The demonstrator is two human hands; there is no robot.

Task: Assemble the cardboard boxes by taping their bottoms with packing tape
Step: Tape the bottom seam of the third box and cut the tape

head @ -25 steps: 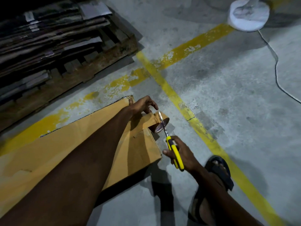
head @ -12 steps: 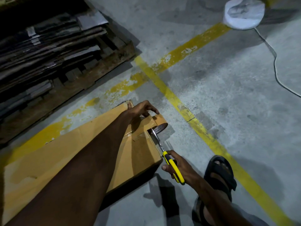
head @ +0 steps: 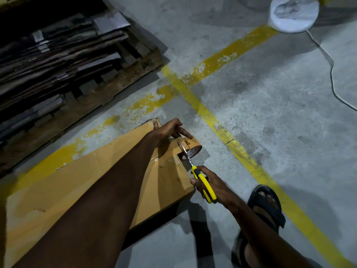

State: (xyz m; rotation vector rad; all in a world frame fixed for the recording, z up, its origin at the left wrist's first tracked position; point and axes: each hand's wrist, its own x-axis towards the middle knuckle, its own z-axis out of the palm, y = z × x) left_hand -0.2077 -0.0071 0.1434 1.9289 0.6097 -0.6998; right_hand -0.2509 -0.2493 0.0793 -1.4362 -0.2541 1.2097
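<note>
A long brown cardboard box (head: 63, 182) lies on the floor, running from the lower left toward the centre. At its far end my left hand (head: 170, 129) holds the brown packing tape roll (head: 191, 147), with a strip of tape stretched from the roll onto the box. My right hand (head: 210, 184) grips yellow-handled scissors (head: 204, 183), whose blades (head: 184, 151) lie across the tape strip between the roll and the box edge.
A wooden pallet (head: 108, 91) stacked with flattened cardboard sheets (head: 54, 55) stands at the upper left. Yellow painted lines (head: 208, 117) cross on the concrete floor. A white round base (head: 293, 14) with a cable (head: 332, 74) sits at the upper right. My sandalled foot (head: 266, 207) is at the lower right.
My right hand has brought the scissors in from the roll's outer side, and the blades now sit across the tape strip. My left hand has kept hold of the roll.
</note>
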